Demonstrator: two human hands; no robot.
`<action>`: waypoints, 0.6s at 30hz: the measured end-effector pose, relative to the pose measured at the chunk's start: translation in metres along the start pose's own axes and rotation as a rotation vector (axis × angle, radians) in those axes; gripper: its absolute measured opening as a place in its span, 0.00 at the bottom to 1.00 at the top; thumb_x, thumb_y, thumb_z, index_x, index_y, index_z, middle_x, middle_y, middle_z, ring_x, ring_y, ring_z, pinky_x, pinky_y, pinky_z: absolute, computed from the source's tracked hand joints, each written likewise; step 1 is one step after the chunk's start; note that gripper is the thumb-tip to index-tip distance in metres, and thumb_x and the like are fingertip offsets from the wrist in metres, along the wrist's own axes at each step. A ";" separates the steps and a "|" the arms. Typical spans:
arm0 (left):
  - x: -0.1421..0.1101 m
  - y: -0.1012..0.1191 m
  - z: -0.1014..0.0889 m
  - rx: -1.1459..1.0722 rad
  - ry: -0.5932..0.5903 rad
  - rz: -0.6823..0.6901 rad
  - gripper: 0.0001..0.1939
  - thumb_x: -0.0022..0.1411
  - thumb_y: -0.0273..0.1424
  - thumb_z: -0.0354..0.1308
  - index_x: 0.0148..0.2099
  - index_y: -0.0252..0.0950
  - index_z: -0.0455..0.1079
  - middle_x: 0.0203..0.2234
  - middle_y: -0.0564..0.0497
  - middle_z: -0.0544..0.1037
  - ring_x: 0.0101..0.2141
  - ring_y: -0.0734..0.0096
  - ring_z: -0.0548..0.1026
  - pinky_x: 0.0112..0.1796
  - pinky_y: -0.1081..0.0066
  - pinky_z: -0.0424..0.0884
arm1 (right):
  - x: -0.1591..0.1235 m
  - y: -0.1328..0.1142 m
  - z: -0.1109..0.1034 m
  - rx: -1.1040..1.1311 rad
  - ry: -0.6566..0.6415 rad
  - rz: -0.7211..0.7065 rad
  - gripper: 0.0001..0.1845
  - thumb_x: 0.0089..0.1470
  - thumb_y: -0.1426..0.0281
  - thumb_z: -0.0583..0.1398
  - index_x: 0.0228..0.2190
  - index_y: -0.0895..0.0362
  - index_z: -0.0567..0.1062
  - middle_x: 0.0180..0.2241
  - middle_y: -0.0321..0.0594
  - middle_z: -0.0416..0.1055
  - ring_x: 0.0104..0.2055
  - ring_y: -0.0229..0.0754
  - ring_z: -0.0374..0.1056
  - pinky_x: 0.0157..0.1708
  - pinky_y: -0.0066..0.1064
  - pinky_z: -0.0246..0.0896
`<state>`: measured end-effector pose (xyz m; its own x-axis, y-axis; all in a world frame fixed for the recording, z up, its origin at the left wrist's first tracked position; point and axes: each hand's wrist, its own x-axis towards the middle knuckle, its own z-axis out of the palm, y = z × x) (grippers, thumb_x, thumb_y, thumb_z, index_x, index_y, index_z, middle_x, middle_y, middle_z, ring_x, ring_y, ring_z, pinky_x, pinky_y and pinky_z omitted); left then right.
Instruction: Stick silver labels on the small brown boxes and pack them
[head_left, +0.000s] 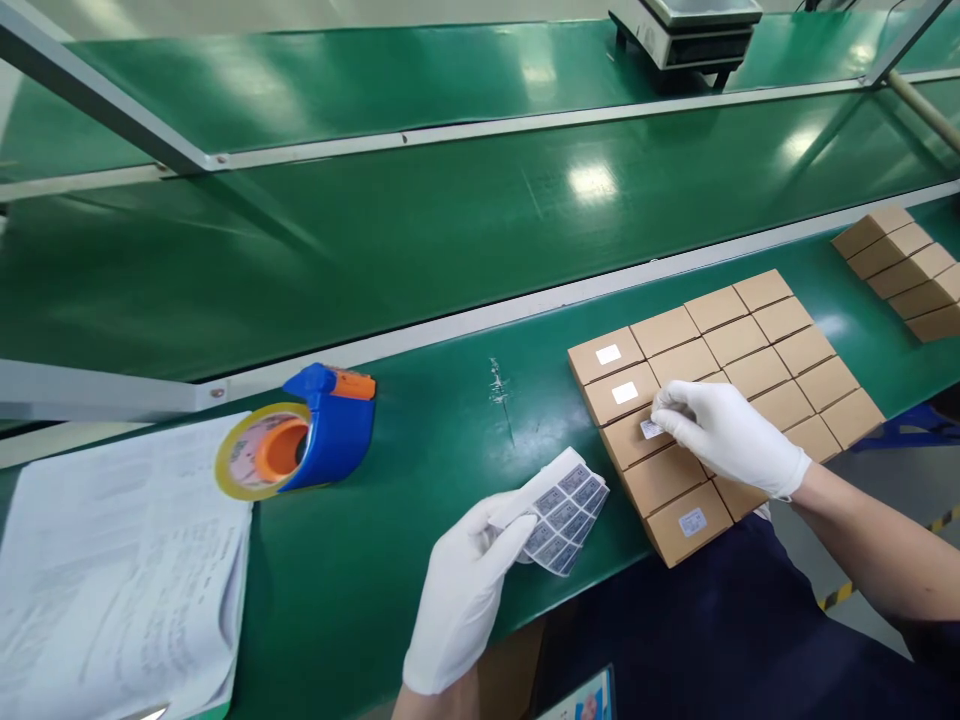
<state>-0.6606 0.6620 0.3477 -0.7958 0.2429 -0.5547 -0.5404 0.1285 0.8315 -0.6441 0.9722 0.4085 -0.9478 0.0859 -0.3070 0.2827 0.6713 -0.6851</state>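
In my gloved left hand [469,575] is a sheet of printed stickers [566,515], pinched between thumb and fingers above the bench. My right hand [724,430], also in a white glove, pinches a small sticker [651,429] at the third box of the left column. Brown cardboard boxes [757,352] stand packed together in a block under and around that hand. White labels [624,392] show on the two far boxes of the left column, and a printed label [692,521] on its nearest box. The right hand hides part of the block.
A blue tape dispenser [337,425] with yellow tape stands left of my hands, beside a stack of written papers [127,560]. More boxes [904,265] sit at the far right. A scale [690,35] rests on the upper shelf. Metal struts [105,95] frame the bench.
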 end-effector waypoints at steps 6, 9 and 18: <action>-0.004 0.000 0.003 -0.002 0.024 0.001 0.20 0.57 0.43 0.73 0.44 0.34 0.81 0.40 0.44 0.84 0.38 0.61 0.79 0.38 0.69 0.77 | 0.004 0.001 0.007 -0.029 -0.068 0.015 0.11 0.63 0.69 0.58 0.30 0.54 0.77 0.27 0.34 0.77 0.28 0.39 0.69 0.32 0.31 0.59; -0.004 0.001 0.003 -0.012 0.032 0.003 0.21 0.56 0.43 0.74 0.46 0.35 0.81 0.42 0.44 0.84 0.41 0.59 0.80 0.40 0.67 0.78 | 0.006 0.002 0.007 -0.042 -0.067 0.009 0.11 0.62 0.70 0.58 0.29 0.53 0.78 0.27 0.34 0.78 0.28 0.39 0.70 0.33 0.30 0.59; -0.004 0.001 0.003 -0.014 0.017 -0.023 0.21 0.57 0.44 0.74 0.47 0.36 0.81 0.42 0.45 0.84 0.39 0.62 0.79 0.36 0.70 0.76 | 0.005 0.003 0.011 -0.098 -0.047 -0.005 0.12 0.64 0.72 0.57 0.29 0.54 0.76 0.29 0.34 0.78 0.30 0.39 0.70 0.34 0.30 0.60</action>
<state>-0.6569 0.6645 0.3507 -0.7874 0.2239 -0.5744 -0.5625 0.1202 0.8180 -0.6466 0.9667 0.3980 -0.9407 0.0492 -0.3357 0.2599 0.7407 -0.6196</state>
